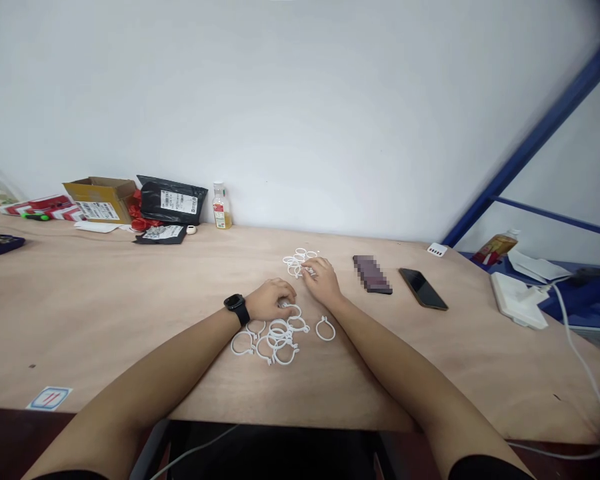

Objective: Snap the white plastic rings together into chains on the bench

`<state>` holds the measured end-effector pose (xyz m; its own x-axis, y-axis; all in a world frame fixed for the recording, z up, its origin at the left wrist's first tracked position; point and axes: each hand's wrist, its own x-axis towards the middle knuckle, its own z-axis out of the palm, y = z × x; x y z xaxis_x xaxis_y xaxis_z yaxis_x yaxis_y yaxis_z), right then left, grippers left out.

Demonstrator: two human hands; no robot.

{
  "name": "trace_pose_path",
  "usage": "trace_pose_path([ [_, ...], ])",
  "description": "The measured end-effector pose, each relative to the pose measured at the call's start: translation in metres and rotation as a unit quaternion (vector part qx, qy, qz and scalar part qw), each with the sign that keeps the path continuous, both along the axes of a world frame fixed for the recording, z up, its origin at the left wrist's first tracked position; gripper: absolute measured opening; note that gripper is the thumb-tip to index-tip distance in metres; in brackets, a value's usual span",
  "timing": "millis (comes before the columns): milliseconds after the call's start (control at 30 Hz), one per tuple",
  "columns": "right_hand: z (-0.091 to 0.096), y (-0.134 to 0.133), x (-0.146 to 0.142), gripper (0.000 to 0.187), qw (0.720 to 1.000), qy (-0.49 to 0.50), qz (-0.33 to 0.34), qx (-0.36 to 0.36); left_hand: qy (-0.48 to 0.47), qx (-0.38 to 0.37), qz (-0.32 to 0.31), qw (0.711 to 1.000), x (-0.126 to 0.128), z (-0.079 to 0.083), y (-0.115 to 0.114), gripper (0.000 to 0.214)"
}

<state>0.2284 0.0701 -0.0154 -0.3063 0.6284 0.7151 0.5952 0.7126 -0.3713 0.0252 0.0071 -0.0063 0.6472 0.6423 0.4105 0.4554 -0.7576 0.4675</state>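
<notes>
A heap of white plastic rings (280,337), each with a small tab, lies on the wooden table in front of me. My left hand (270,299), a black watch on its wrist, curls over the far edge of this heap. Its fingers are closed on a white ring (294,311). Farther back is a smaller group of the same rings (294,261). My right hand (321,278) reaches into that group from the right, fingers bent and closed around a ring there, partly hidden by the fingers. One ring (325,329) lies alone beside my right forearm.
Two phones, one pixelated (373,274) and one dark (423,289), lie to the right. A white power strip (517,300) with a cable sits at the right edge. Along the wall at left stand an open carton (103,200), a black parcel bag (173,200) and a bottle (222,207).
</notes>
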Motion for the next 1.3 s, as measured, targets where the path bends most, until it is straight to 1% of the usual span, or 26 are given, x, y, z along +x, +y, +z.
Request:
trace_pose_path([
  [67, 0.0, -0.002, -0.003, 0.013, 1.0, -0.002, 0.019, -0.002, -0.007, -0.008, 0.005, 1.0, 0.0, -0.003, 0.003, 0.008],
  [167, 0.001, -0.006, -0.007, 0.012, 0.999, -0.006, 0.053, -0.001, -0.009, -0.007, 0.02, 1.0, -0.002, -0.005, 0.007, 0.006],
  [267, 0.002, -0.009, -0.008, 0.011, 0.996, -0.008, 0.089, 0.005, 0.006, 0.0, 0.079, 0.997, -0.004, -0.006, 0.008, 0.005],
  [367, 0.004, -0.012, -0.007, 0.011, 0.992, -0.013, 0.126, 0.006, 0.03, 0.001, 0.141, 0.99, -0.004, -0.005, 0.007, 0.011],
  [467, 0.004, -0.014, -0.007, 0.011, 0.986, -0.038, 0.161, -0.003, 0.052, 0.0, 0.174, 0.983, -0.005, -0.005, 0.006, 0.018],
  [533, 0.005, -0.017, -0.007, 0.012, 0.983, -0.064, 0.174, -0.018, 0.065, -0.002, 0.197, 0.978, -0.005, -0.005, 0.006, 0.021],
  [600, 0.005, -0.019, -0.007, 0.017, 0.978, -0.096, 0.18, -0.042, 0.075, -0.009, 0.222, 0.972, -0.006, -0.004, 0.007, 0.023],
  [733, 0.006, -0.02, -0.008, 0.04, 0.964, -0.171, 0.187, -0.084, 0.084, -0.032, 0.265, 0.96, -0.007, 0.0, 0.008, 0.03],
  [800, 0.005, -0.019, -0.008, 0.041, 0.958, -0.195, 0.186, -0.096, 0.084, -0.043, 0.279, 0.956, -0.008, 0.002, 0.008, 0.031],
  [900, 0.003, -0.016, -0.008, 0.028, 0.958, -0.202, 0.178, -0.101, 0.084, -0.053, 0.287, 0.953, -0.008, 0.003, 0.008, 0.023],
  [967, 0.001, -0.014, -0.008, 0.023, 0.96, -0.195, 0.176, -0.097, 0.084, -0.051, 0.286, 0.953, -0.008, 0.001, 0.008, 0.02],
  [1100, 0.0, -0.014, -0.007, 0.023, 0.965, -0.176, 0.174, -0.086, 0.063, -0.03, 0.275, 0.959, -0.008, -0.005, 0.01, 0.017],
  [1233, 0.001, -0.015, -0.007, 0.027, 0.97, -0.159, 0.167, -0.081, 0.024, -0.022, 0.24, 0.97, -0.008, -0.006, 0.01, 0.016],
  [1300, 0.002, -0.015, -0.008, 0.022, 0.972, -0.139, 0.173, -0.074, 0.004, -0.01, 0.218, 0.976, -0.008, -0.005, 0.009, 0.015],
])
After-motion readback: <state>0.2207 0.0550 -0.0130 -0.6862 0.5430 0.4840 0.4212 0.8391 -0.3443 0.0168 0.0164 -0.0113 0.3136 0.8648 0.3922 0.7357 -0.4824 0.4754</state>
